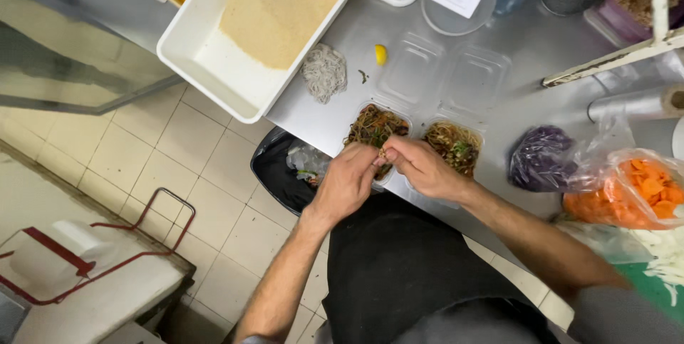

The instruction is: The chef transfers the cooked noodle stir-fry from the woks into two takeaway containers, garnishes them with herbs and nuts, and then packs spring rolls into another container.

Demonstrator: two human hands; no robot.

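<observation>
Two clear plastic containers of dark noodles with vegetables sit at the near edge of a steel counter [556, 102]: the left container [372, 127] and the right container [456, 146]. Their hinged lids [442, 73] lie open behind them. My left hand [347, 184] and my right hand [420, 166] meet over the near edge of the left container. Both pinch a small clump of noodles [382, 153] between the fingertips.
A white tray of breadcrumbs [278, 9] lies at the back left. Beside it are a grey noodle clump [324, 70] and a lemon piece [381, 54]. Bags of purple cabbage [541, 159] and sliced carrot [645, 191] lie at the right. A black bin [281, 169] stands below the counter.
</observation>
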